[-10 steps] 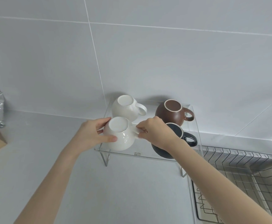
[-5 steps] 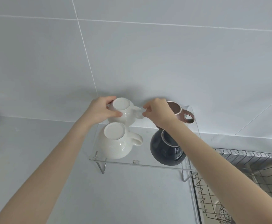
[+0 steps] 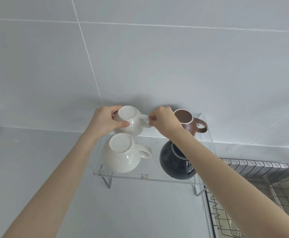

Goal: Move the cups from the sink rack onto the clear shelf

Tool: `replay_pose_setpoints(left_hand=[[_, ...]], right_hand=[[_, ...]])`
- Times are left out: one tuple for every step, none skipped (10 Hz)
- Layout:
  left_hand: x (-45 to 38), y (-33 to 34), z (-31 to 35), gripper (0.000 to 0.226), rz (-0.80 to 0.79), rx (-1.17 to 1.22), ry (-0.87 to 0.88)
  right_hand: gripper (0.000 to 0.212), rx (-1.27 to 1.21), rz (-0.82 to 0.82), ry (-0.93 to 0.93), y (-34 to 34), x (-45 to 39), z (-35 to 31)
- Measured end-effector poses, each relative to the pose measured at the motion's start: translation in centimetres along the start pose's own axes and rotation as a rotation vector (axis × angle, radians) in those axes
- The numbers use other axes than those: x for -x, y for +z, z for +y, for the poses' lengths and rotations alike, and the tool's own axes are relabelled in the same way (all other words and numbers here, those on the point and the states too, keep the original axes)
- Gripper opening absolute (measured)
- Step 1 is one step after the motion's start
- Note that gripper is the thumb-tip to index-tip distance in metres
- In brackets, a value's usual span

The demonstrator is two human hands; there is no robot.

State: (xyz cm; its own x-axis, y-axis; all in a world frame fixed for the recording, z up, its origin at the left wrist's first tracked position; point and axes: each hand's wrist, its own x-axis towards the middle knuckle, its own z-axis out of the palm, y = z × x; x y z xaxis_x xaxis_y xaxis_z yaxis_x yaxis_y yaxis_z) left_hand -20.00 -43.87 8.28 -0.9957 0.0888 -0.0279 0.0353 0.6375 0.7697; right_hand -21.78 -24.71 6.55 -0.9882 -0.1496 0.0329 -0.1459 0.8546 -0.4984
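Hands both on the rear white cup [image 3: 131, 121], back-left of the clear shelf [image 3: 150, 177]. My left hand [image 3: 106, 121] wraps its body, thumb pressed across the front; right hand [image 3: 164, 119] pinches the handle w/ fingertips. Cup's upside down, base facing me. Front white cup [image 3: 121, 153] sits inverted just in front, near touching. Brown cup [image 3: 190, 122] back-right; black cup [image 3: 174, 162] front-right, partly under my right forearm. Sink rack [image 3: 260, 194] at right, no cups visible in it.
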Motion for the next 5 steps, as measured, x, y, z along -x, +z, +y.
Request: replay_pose_setpoints(left_hand=[[0.2, 0.1, 0.3, 0.036, -0.005, 0.005, 0.003], [0.6, 0.4, 0.2, 0.030, 0.003, 0.010, 0.023], [1.0, 0.5, 0.6, 0.031, 0.001, 0.011, -0.004], [0.8, 1.1, 0.3, 0.057, 0.018, -0.081, 0.012], [2.2, 1.9, 2.0, 0.068, 0.115, -0.116, 0.092]], right_hand=[[0.014, -0.006, -0.010, -0.006, -0.1, 0.1, 0.1], [0.015, -0.033, -0.015, -0.007, -0.3, 0.3, 0.1], [0.018, -0.024, -0.062, 0.014, -0.6, 0.6, -0.1], [0.039, -0.041, -0.153, -0.009, -1.8, 2.2, -1.2], [0.049, -0.235, -0.067, -0.100, -4.3, 8.1, -3.0]])
